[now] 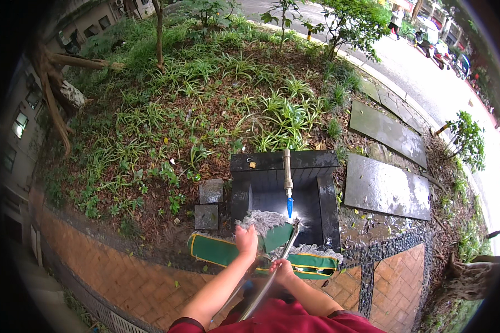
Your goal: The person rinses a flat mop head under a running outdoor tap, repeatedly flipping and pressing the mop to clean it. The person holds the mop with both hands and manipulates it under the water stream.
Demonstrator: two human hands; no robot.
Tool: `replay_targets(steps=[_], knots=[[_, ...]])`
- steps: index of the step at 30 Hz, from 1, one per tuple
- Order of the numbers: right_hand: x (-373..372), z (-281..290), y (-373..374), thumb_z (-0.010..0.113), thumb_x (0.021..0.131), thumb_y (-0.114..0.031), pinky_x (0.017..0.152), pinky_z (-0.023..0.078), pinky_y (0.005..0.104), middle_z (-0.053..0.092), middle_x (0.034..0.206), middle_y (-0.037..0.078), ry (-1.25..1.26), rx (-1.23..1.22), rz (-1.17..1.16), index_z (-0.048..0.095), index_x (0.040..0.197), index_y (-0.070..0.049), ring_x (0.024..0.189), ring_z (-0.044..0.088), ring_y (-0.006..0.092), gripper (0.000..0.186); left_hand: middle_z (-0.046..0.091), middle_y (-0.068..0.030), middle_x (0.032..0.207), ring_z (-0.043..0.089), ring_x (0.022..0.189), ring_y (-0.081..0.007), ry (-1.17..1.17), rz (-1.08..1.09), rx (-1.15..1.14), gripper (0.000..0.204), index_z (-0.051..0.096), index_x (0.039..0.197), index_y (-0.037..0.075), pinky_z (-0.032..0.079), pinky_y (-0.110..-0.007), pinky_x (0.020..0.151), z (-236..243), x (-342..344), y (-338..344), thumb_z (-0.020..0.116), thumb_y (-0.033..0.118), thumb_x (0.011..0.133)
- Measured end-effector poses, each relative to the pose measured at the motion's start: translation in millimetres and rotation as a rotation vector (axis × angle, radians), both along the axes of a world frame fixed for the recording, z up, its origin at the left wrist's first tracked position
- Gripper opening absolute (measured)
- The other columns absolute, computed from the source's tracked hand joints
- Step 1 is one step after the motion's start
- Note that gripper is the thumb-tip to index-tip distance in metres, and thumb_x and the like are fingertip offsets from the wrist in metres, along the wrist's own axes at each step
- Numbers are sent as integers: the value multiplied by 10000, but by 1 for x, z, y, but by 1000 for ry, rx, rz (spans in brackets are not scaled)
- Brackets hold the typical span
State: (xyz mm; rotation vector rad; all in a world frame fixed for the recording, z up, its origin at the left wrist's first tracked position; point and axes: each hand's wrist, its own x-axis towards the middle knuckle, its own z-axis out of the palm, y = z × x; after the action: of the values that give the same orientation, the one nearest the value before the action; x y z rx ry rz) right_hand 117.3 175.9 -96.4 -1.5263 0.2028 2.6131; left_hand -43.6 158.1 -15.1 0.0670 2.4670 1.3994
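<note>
My left hand (246, 240) is closed on the grey fringe of a flat mop pad (264, 221) at the near left edge of a black stone sink (329, 208). My right hand (283, 270) is wrapped round a metal mop pole (264, 291), which slants from my body up to the sink. Green backing (276, 238) shows between the hands. Below the sink lies more green fabric with yellow trim (214, 250), and a green piece with grey fringe (314, 266) sits to the right. A tap with a blue handle (289, 207) hangs over the basin, just beyond the fringe.
An open padlock (253, 165) rests on the sink's back ledge. Small stone blocks (207, 216) stand left of the sink; wet stone slabs (387, 186) lie to its right. Plants (286, 116) grow behind. Brick paving (122, 272) runs in front, and a road (428, 77) passes at right.
</note>
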Motion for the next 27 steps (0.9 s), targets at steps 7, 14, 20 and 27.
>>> replay_targets(steps=[7,14,20,27], knots=[[1,-8,-20,422,594,-120,519,379,314,407,539,87,-76,43,110,412,576,-52,500,402,214,71,548,-113,700,527,628,-210,-94,60,167,165,489,782,-13,410,-316,579,-29,2,-68,553,122,712],[-6,72,-83,434,599,-87,410,372,337,351,449,88,-252,-5,267,352,480,-77,405,385,237,145,536,-23,793,483,671,-101,-271,417,356,186,507,875,24,398,-252,618,18,22,-162,557,81,705],[-16,143,-111,468,624,-67,535,415,373,394,501,105,-26,-169,470,377,555,-43,500,444,264,117,538,-78,921,523,797,-175,-446,519,235,299,467,991,12,423,-293,669,117,3,-219,523,53,700],[-3,99,-79,443,615,-34,510,407,346,387,494,98,-41,-119,356,379,532,-50,484,427,247,106,552,-80,899,519,766,-170,-198,298,383,287,481,972,-11,406,-294,715,34,31,-199,538,73,703]])
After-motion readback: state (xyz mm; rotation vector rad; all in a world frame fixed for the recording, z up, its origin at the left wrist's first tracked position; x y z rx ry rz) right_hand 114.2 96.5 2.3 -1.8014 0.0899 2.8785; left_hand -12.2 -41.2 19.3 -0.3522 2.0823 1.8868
